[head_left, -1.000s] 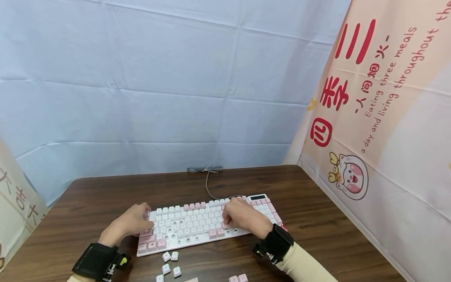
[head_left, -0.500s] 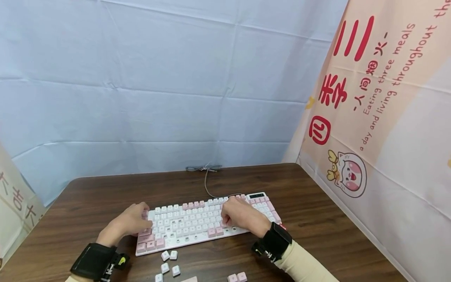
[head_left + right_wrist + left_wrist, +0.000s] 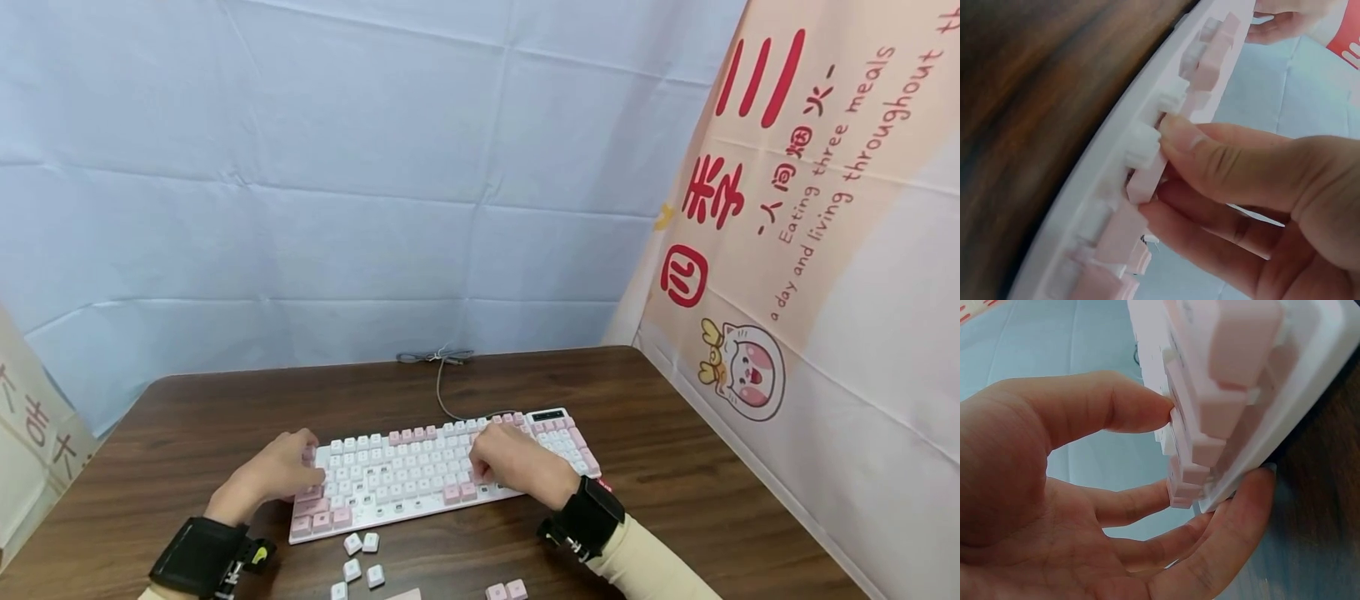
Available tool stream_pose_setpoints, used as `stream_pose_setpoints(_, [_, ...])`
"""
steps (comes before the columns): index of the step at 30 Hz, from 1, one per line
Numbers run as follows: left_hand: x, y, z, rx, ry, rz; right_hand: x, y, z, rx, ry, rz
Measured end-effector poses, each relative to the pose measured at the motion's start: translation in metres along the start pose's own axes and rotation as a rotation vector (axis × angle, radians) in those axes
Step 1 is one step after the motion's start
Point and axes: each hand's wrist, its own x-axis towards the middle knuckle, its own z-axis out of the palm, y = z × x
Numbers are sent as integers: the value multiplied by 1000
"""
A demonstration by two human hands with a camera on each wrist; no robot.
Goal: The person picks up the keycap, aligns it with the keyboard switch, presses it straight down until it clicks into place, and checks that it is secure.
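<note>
A white and pink keyboard [image 3: 408, 475] lies on the brown table, with bare switch spots showing among its keys. My left hand [image 3: 281, 467] grips its left end; in the left wrist view the thumb lies on the pink keycaps [image 3: 1200, 419] and the other fingers reach the outer edge. Over the right part of the keyboard is my right hand [image 3: 513, 460]. In the right wrist view its thumb and fingers pinch a pink keycap [image 3: 1145, 181] in the front area of the board. White switch stems [image 3: 1141, 145] stand beside that keycap.
Several loose white keycaps [image 3: 352, 571] lie in front of the keyboard's left part. Two pink keycaps [image 3: 516, 590] sit together near the bottom of the head view. A tied grey cable [image 3: 435, 358] runs behind the board, below a pale cloth backdrop [image 3: 360, 250].
</note>
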Motion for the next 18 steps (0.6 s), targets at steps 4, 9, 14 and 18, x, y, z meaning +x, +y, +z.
stream_pose_setpoints(4, [0,-1,0,7,0,-1,0,1,-2,11,-27,9])
stream_pose_setpoints(9, [1,0,-1,10,-6,-5,-1,3,-8,30,-43,-9])
stream_pose_setpoints(14, [0,0,-1,-7,-12,0,-3,4,-15,30,-39,-18])
stream_pose_setpoints(18, [0,0,-2,-23,-25,8,-6,2,-21,25,-25,-30])
